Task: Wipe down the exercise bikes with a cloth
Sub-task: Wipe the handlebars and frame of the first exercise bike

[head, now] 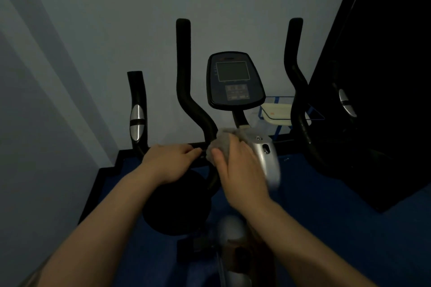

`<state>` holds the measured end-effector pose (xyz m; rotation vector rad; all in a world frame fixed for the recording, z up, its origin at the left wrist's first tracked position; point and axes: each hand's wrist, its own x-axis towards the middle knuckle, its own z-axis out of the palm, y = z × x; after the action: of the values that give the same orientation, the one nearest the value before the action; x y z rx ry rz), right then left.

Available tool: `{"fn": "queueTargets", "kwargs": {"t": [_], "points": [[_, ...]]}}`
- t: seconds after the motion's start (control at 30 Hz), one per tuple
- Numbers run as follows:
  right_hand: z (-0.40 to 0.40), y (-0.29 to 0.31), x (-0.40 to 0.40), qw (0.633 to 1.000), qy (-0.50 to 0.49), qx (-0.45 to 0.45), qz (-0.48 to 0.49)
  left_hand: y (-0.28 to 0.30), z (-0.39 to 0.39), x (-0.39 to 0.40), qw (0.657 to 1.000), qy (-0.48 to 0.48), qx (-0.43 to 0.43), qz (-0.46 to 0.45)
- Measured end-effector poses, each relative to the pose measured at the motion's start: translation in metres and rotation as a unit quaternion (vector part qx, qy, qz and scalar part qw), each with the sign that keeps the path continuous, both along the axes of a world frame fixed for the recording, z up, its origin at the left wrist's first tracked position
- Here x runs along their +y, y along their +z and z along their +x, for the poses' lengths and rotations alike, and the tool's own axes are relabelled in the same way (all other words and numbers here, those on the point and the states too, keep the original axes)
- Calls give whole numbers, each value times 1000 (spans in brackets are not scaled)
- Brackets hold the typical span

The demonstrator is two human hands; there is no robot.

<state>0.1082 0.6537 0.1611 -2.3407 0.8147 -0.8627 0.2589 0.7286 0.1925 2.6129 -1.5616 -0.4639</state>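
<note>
An exercise bike stands in front of me, with black curved handlebars [186, 91] and a dark console [234, 80] on a stem. My left hand [166, 162] grips the horizontal handlebar bar left of the stem. My right hand [238, 168] holds a grey cloth [221, 143] against the junction of the handlebar and the silver stem cover [268, 156]. The cloth is bunched under my fingers and thumb. A black round part [175, 207] of the bike sits below my left forearm.
A pale wall rises behind the bike. A large dark object [382, 77] stands at the right. A wire basket with a pale tray [277, 112] sits behind the console. Blue floor [326, 216] spreads below. Silver grip sensors [137, 121] show on the outer handle.
</note>
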Motion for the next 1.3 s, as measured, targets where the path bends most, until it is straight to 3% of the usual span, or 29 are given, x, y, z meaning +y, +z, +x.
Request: {"fn": "queueTargets", "kwargs": {"t": [0.1, 0.23, 0.33, 0.47, 0.53, 0.63, 0.7, 0.77, 0.9, 1.07, 1.3], "points": [[1, 0, -1, 999, -20, 13, -23, 1, 0, 0, 1000, 18, 6, 11], [30, 17, -19, 991, -45, 128, -5, 0, -7, -19, 999, 18, 10, 51], [26, 19, -18, 993, -38, 82, 72, -2, -14, -26, 999, 34, 25, 14], [4, 4, 0, 998, -13, 52, -30, -6, -11, -18, 999, 29, 43, -12], [10, 12, -13, 992, 6, 124, -24, -8, -12, -17, 998, 36, 43, -20], [29, 41, -37, 961, 73, 254, 82, -5, -13, -19, 997, 53, 56, -31], [32, 47, -47, 951, 96, 277, 103, -2, -17, -17, 996, 52, 58, -40], [19, 37, -36, 961, 83, 258, 58, 0, -18, -15, 996, 48, 57, -42], [-14, 9, -6, 993, 51, 107, -20, -3, -17, -15, 994, 52, 65, -71], [20, 32, -24, 977, 14, 213, 20, -1, -17, -16, 997, 33, 51, -46], [-13, 28, -10, 996, -14, 76, 35, -1, -15, -14, 998, 18, 42, -43]]}}
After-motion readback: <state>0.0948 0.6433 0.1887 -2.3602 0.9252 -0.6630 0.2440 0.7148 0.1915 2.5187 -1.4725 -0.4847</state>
